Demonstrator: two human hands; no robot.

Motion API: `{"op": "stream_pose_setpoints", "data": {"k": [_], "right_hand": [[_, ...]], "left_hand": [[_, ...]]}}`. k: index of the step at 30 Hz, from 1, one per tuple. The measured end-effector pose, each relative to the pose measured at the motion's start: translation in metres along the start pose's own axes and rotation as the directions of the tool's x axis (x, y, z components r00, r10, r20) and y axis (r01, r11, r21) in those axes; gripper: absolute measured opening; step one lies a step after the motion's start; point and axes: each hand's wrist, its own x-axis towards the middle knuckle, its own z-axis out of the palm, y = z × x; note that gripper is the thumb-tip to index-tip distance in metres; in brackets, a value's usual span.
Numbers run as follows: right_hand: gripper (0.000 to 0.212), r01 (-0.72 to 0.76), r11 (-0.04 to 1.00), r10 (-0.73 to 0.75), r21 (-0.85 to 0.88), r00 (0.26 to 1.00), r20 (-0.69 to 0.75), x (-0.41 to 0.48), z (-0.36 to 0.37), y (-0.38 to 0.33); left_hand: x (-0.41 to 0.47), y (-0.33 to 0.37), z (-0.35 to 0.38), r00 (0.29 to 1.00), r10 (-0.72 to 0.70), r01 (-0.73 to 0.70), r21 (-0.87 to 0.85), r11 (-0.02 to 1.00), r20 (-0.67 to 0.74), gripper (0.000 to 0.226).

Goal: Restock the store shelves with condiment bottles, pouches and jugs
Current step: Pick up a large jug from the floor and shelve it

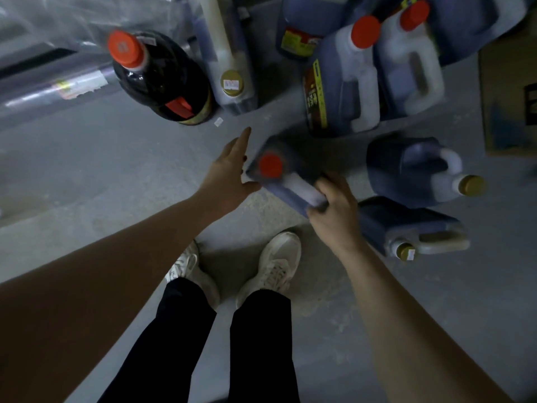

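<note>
- The jug (pixel 271 167) with a red cap is blurred; its label cannot be read, and whether its base rests on the floor (pixel 101 170) or is lifted off it cannot be told.
- The jug's pale handle (pixel 302 190) is gripped by the right hand (pixel 334 207). The fingers are curled round the handle and mostly hidden beneath it.
- The left hand (pixel 229 175) is held flat just beside the jug's left shoulder, its fingers (pixel 242 138) straight and spread, with nothing gripped. Whether the thumb touches the jug cannot be made out.
- Two jugs with gold caps (pixel 406 170) (pixel 401 225) are seen to the right of the held jug, tipped toward the camera. The nearer one is partly covered by the right wrist.
- Farther away, two red-capped jugs (pixel 345 80) (pixel 409 62) are set side by side. More dark jugs behind them are cut off by the top edge of the view.
- A round dark bottle (pixel 162 80) with a red cap is placed to the left, just beside a tall jug (pixel 229 68) with a gold cap. The printing on both is too smeared to read.
- A cardboard box (pixel 505 97) is cut off at the right edge of the view.
- Clear plastic wrapping (pixel 52 85) is heaped at the far left, and its contents are hard to make out.
- The floor is grey, bare and scuffed, with pale patches around the two white shoes (pixel 279 263). The light is dim.
</note>
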Motion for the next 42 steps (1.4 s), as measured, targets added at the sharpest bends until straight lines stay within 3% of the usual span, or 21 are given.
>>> {"op": "stream_pose_setpoints", "data": {"k": [2, 5, 8, 10, 12, 18, 23, 26, 28, 31, 33, 34, 39, 42], "right_hand": [[0.023, 0.058, 0.998, -0.058, -0.012, 0.997, 0.042, -0.009, 0.0, 0.011], [0.024, 0.09, 0.989, -0.088, 0.114, 0.996, -0.027, -0.017, 0.001, 0.023], [0.069, -0.019, 0.931, 0.007, 0.364, 0.999, 0.034, -0.018, 0.003, 0.035], [0.096, -0.071, 0.908, 0.031, 0.414, 0.994, 0.102, -0.014, 0.01, 0.048], [0.107, -0.075, 0.906, 0.038, 0.417, 0.995, 0.097, -0.008, 0.023, 0.061], [0.097, -0.244, 0.912, 0.189, 0.33, 0.964, 0.189, 0.01, 0.058, 0.092], [0.097, -0.172, 0.918, 0.112, 0.356, 0.977, 0.183, 0.024, 0.051, 0.092], [0.081, -0.228, 0.825, 0.11, 0.518, 0.962, 0.249, 0.037, 0.041, 0.091], [0.072, -0.332, 0.733, 0.127, 0.594, 0.924, 0.36, 0.041, 0.033, 0.087], [0.063, -0.497, 0.554, 0.19, 0.668, 0.857, 0.479, 0.033, 0.036, 0.075], [0.044, -0.55, 0.437, 0.203, 0.712, 0.832, 0.517, 0.022, 0.043, 0.06], [0.042, -0.56, 0.4, 0.204, 0.725, 0.826, 0.525, 0.015, 0.046, 0.052], [0.07, -0.577, 0.29, 0.234, 0.763, 0.816, 0.528, -0.012, 0.038, 0.013], [0.077, -0.562, 0.294, 0.242, 0.773, 0.826, 0.509, -0.024, 0.02, -0.008]], "left_hand": [[-0.002, -0.004, 0.006, 0.993, 0.088, -0.095, 0.089, 0.991, 0.078, 0.1], [-0.004, -0.014, 0.014, 0.98, 0.165, -0.179, 0.13, 0.975, 0.109, 0.095], [0.003, -0.022, 0.015, 0.972, 0.202, -0.216, 0.124, 0.969, 0.117, 0.102], [0.01, -0.029, 0.017, 0.96, 0.23, -0.252, 0.13, 0.959, 0.162, 0.108], [0.014, -0.037, 0.02, 0.951, 0.256, -0.278, 0.12, 0.953, 0.173, 0.109], [0.038, -0.057, 0.024, 0.931, 0.315, -0.329, 0.05, 0.943, 0.184, 0.107], [0.051, -0.059, 0.022, 0.941, 0.301, -0.312, 0.049, 0.949, 0.156, 0.099], [0.064, -0.051, 0.01, 0.951, 0.177, -0.204, 0.085, 0.975, 0.254, 0.114], [0.066, -0.045, 0.002, 0.926, 0.042, -0.06, 0.038, 0.997, 0.374, 0.121], [0.049, -0.042, 0.002, 0.894, -0.118, 0.208, -0.168, 0.963, 0.432, 0.087], [0.031, -0.042, 0.008, 0.886, -0.167, 0.337, -0.353, 0.873, 0.433, 0.056], [0.021, -0.041, 0.009, 0.886, -0.201, 0.383, -0.413, 0.826, 0.419, 0.054], [-0.018, -0.027, -0.003, 0.873, -0.309, 0.468, -0.468, 0.75, 0.377, 0.075], [-0.039, -0.007, -0.018, 0.875, -0.324, 0.472, -0.483, 0.738, 0.359, 0.074]]}}
